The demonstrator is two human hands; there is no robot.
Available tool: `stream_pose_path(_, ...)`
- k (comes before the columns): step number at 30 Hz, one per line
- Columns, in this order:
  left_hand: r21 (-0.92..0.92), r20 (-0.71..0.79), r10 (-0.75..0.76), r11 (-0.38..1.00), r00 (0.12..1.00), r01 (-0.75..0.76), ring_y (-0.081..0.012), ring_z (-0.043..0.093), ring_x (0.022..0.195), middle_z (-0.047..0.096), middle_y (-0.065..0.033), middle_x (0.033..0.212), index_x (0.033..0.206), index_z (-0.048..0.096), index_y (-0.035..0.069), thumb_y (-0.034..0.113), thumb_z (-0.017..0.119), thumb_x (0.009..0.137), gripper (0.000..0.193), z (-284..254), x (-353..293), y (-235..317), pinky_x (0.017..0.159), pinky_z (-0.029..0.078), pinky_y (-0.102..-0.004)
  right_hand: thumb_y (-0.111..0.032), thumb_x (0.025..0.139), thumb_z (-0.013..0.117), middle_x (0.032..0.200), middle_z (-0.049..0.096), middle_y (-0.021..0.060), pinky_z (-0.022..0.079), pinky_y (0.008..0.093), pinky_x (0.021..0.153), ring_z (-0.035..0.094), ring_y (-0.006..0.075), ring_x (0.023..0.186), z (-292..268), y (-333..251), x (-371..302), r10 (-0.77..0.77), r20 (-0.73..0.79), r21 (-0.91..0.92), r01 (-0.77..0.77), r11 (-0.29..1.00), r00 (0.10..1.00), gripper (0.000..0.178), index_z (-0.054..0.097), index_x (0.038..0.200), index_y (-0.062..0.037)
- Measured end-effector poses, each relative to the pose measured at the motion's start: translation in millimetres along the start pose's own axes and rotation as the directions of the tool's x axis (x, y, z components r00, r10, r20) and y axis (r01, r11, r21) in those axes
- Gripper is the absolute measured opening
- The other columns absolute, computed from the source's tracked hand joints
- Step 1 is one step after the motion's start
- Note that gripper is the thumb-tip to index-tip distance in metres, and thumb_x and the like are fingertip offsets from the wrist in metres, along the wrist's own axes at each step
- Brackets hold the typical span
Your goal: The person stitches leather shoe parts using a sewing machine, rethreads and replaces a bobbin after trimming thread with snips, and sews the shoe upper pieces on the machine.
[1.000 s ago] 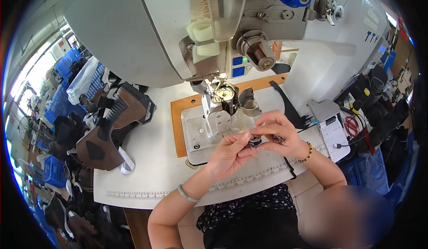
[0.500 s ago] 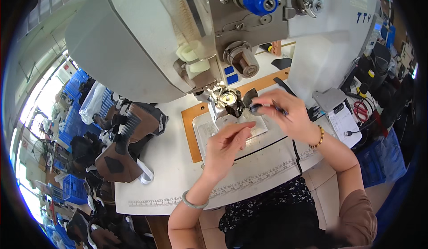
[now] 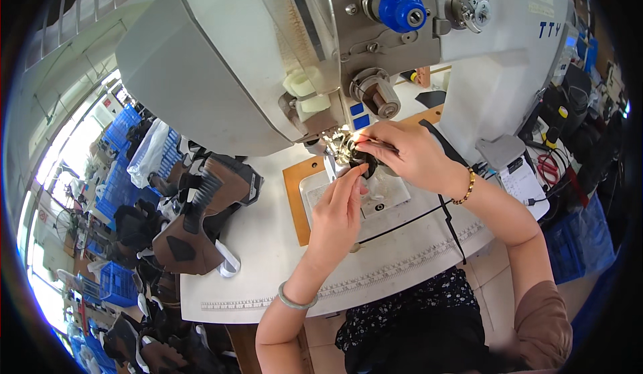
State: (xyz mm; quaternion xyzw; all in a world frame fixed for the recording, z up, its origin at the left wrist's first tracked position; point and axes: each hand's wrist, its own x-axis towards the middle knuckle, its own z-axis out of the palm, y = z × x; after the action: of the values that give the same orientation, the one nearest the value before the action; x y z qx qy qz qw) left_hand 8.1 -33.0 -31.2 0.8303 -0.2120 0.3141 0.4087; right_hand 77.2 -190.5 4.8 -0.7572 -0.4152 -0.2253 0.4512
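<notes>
My left hand [image 3: 337, 214] reaches up to the lit needle area of a sewing machine [image 3: 221, 72], its thumb and forefinger closed at the lower edge of a small black curved piece [image 3: 370, 167]. From the right comes my right hand [image 3: 418, 159], fingers bent and pinched together beside the needle. A thin dark object lies within its fingers, mostly hidden, so its kind does not show. The fingertips cover much of the black piece and the presser foot. A black strip [image 3: 452, 230] hangs over the white table [image 3: 268, 267] near my right wrist.
Brown and black shoe uppers [image 3: 194, 240] are heaped at the table's left edge. An orange-brown board [image 3: 295, 203] frames the metal plate. To the right lie a white paper pad [image 3: 522, 186] and red-handled tool [image 3: 547, 167], above a blue crate [image 3: 569, 246].
My right hand has moved left and in to the needle area. My left hand has risen, its fingers now pinched at the black piece. The whole view has shifted slightly.
</notes>
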Motion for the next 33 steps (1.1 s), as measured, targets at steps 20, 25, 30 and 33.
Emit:
stream_pose_path(20,-0.044,0.101,-0.061,0.997,0.993,0.065,-0.0175,0.064,0.066,0.063,-0.012,0.08,0.1,0.054,0.0,0.007,0.049,0.09,0.013,-8,9,7,0.057,0.049,-0.0262,-0.005,0.076,0.064,0.095,0.062,0.0021,0.047,0.0265,0.057,0.056,0.0165,0.066,-13,34,7,-0.309,0.226,-0.086,0.335,0.938,0.924,0.024,0.064,0.098,-0.0137)
stream_pose_path(25,-0.35,0.143,-0.312,0.872,0.939,0.343,-0.0121,0.059,0.061,0.06,-0.0078,0.072,0.1,0.055,-0.002,0.014,0.045,0.094,0.019,-17,11,6,0.057,0.046,-0.023,-0.018,0.081,0.065,0.091,0.053,0.0032,0.043,0.0247,0.062,0.053,0.0133,0.072,-2,23,1,-0.013,0.045,0.152,0.006,0.988,0.999,0.019,0.059,0.094,-0.0047)
stream_pose_path(30,-0.559,0.137,-0.398,0.725,0.907,0.403,-0.0122,0.051,0.058,0.057,-0.0083,0.067,0.099,0.054,-0.004,0.021,0.04,0.096,0.029,-19,17,1,0.057,0.041,-0.0242,-0.022,0.079,0.068,0.083,0.049,-0.0004,0.037,0.023,0.061,0.045,0.0083,0.069,-4,40,8,0.171,0.234,0.281,-0.235,0.931,0.957,0.026,0.06,0.094,-0.0033)
stream_pose_path(33,-0.573,0.135,-0.403,0.714,0.905,0.403,-0.0118,0.051,0.059,0.057,-0.0081,0.068,0.1,0.054,-0.004,0.02,0.04,0.096,0.028,-20,16,-1,0.058,0.041,-0.0239,-0.021,0.078,0.069,0.073,0.052,-0.0051,0.038,0.0213,0.065,0.045,0.0044,0.072,-3,34,13,0.366,0.355,0.398,-0.494,0.773,0.86,0.02,0.061,0.09,-0.0074)
